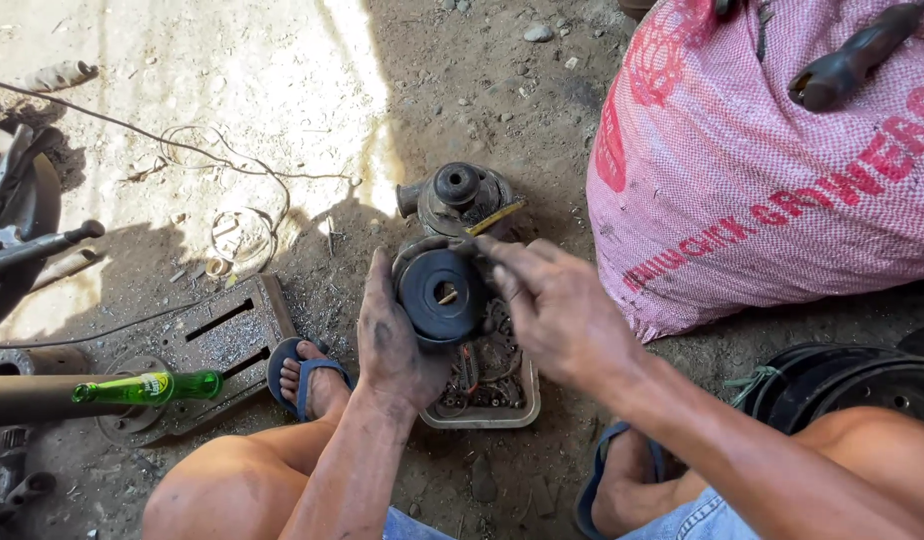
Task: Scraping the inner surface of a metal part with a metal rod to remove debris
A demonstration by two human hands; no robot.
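A big pink woven sack (782, 170) with red lettering slumps on the dirt floor (282, 90) at the upper right, a dark tool handle (852, 55) lying on top of it. Left of the feet lies a slotted metal plate (222, 335), with a green bottle (147, 387) on its side just beside it. Below the hands sits a shallow tray (482, 410) of small parts, and beyond them a rusty pump housing (460, 197). The left hand (397, 340) grips a black round disc (442, 293) over the tray, fingers clamped on its rim. The right hand (552, 305) pinches a thin yellow tool (494, 220) at the disc's top edge.
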